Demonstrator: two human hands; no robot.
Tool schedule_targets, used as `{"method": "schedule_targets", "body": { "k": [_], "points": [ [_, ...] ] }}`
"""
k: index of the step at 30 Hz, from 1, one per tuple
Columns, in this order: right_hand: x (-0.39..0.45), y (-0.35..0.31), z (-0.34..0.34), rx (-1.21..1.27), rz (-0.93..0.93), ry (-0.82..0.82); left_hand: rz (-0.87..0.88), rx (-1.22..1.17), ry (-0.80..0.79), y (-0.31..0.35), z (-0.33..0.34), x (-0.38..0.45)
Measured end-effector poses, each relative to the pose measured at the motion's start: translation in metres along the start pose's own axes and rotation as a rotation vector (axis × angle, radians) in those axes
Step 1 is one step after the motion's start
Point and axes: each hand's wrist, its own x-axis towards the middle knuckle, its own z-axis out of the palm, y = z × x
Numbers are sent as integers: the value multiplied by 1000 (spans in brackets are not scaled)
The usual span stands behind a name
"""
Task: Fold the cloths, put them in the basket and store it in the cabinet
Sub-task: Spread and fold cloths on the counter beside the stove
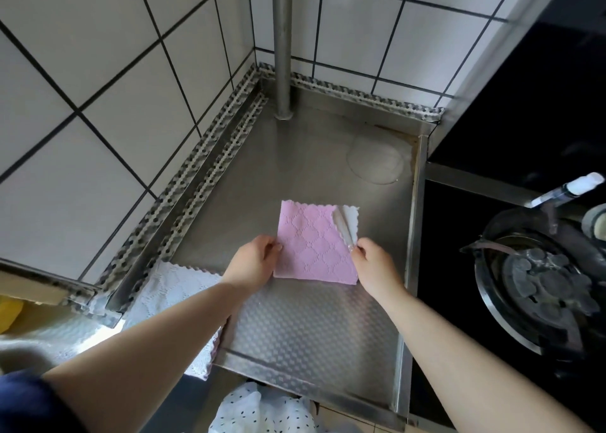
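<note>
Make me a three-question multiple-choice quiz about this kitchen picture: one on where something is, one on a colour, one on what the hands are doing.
1. Where does the white cloth lie?
A. On the stove
B. At the counter's near left edge, under the left forearm
C. Against the pipe

2. What colour is the top face of the cloth held in both hands?
A. Pink
B. Yellow
C. Blue

3. What are the hands doing with that cloth?
A. Hovering apart from it
B. Pressing it flat with straight fingers
C. Each pinching one side of it

Answers:
1 B: the white cloth lies on the steel counter, its near end hanging over the front edge below the forearm.
2 A: the pink cloth shows pink, with a white underside turned up at its far right corner.
3 C: the left hand grips its left edge and the right hand pinches its right edge.
</note>
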Motion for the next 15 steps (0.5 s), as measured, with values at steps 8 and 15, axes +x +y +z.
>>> {"method": "schedule_targets", "body": {
  "k": [8,15],
  "points": [
    [11,0,6,26,93,16,-121,56,14,9,5,16],
    [16,-1,11,19,32,142,-96,61,60,11,6,15]
  ]
}}
